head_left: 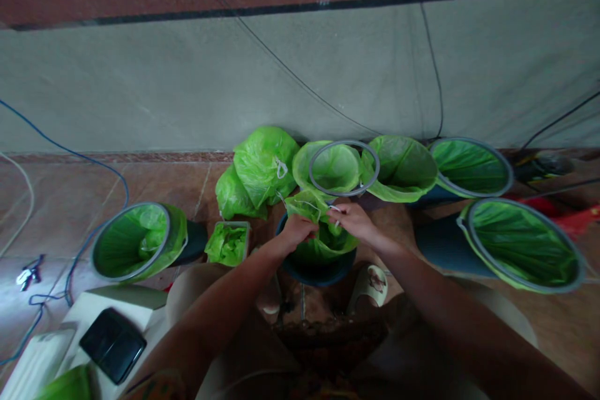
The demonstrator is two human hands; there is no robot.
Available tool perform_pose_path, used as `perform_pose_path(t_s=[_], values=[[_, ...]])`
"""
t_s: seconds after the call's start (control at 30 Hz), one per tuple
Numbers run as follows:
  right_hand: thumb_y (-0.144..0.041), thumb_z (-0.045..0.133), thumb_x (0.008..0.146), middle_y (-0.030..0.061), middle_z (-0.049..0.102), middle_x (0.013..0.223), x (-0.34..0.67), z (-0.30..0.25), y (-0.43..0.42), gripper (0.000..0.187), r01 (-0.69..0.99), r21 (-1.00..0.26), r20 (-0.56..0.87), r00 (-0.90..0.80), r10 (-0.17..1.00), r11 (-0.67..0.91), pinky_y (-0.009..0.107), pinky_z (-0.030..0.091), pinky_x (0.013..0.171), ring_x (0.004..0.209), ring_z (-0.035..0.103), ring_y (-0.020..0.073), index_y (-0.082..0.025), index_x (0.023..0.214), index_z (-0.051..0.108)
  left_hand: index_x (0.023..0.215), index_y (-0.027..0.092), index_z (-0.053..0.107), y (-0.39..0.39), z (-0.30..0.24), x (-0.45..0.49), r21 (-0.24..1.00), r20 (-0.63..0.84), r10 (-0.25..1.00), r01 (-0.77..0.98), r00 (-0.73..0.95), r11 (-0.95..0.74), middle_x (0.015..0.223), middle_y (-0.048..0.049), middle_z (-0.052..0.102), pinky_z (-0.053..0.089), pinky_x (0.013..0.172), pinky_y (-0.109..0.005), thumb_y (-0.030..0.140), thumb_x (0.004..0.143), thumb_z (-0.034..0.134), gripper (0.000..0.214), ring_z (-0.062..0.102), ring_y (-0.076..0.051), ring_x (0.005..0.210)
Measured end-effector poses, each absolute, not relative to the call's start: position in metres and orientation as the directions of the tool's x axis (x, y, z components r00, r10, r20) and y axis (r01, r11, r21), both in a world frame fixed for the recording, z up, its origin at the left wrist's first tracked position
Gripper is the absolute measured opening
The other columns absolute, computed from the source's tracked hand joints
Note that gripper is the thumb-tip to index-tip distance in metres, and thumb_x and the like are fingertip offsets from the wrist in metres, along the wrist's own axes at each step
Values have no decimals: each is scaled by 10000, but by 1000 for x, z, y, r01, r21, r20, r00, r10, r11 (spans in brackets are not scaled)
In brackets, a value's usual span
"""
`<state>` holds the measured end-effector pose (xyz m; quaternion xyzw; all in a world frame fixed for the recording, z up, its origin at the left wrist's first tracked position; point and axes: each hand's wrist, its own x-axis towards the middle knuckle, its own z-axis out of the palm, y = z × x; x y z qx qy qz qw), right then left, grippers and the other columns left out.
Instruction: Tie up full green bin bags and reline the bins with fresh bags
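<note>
At 12 o'clock, left hand (299, 230) and right hand (351, 219) grip a thin green plastic bag (323, 251), apparently working its white drawstring (332, 207); even tension seems needed next.

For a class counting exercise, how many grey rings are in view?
4: one grey ring on the far-left bin, a second over an open green bag near the wall, a third on the back-right bin, a fourth on the front-right bin. Others may be hidden.
</note>
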<state>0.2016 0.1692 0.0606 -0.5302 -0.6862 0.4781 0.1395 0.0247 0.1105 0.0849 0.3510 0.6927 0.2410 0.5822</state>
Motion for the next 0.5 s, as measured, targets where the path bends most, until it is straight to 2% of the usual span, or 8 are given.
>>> perform_pose_path(t_s=[0.1,0.17,0.2,0.27,0.37,0.43,0.5], values=[[-483,500,903,49,684,713,205,80,177,407,539,-840,-122,-296,947,60,260,451,649,658,588,160,-155,762,697,425,173,545,117,103,16,746,-549,833,409,-70,525,418,23,413,320,537,-223,84,694,704,325,469,-118,539],[-527,525,892,59,703,805,208,95,180,410,474,-869,38,-221,974,142,289,483,736,780,626,189,-168,818,710,469,173,586,122,120,5,767,-462,885,479,-48,427,427,31,423,302,520,-221,141,700,732,274,450,-108,518],[-550,548,878,68,712,875,209,103,182,410,419,-891,109,-177,978,175,309,495,793,864,640,206,-177,836,713,514,169,617,124,130,-2,798,-424,905,460,-29,389,448,33,457,302,510,-220,182,711,738,231,443,-99,503],[-588,575,857,82,716,1023,214,119,186,408,271,-942,181,-91,979,199,354,500,891,1022,642,231,-200,848,703,640,161,672,127,151,-18,902,-369,929,247,10,355,512,36,530,323,502,-207,262,732,743,155,442,-81,486],[-623,520,891,88,711,1111,222,137,191,417,27,-995,94,-109,990,98,405,516,907,1085,651,242,-227,878,653,741,156,693,129,178,-41,966,-232,973,-116,5,231,582,35,570,337,493,-193,325,699,779,194,435,-58,487],[-638,507,899,87,718,1009,225,142,191,423,-82,-997,3,-201,980,-14,398,542,829,963,680,230,-230,906,619,738,152,693,131,185,-48,952,-165,986,-265,-26,153,584,30,567,324,477,-185,351,684,791,228,428,-51,487],[-636,570,869,45,681,824,221,140,187,417,-109,-986,-92,-283,955,-128,332,534,673,706,638,172,-223,913,601,732,146,700,134,184,-45,944,-124,991,-313,-45,104,578,28,567,305,466,-178,357,680,798,238,420,-45,483]])
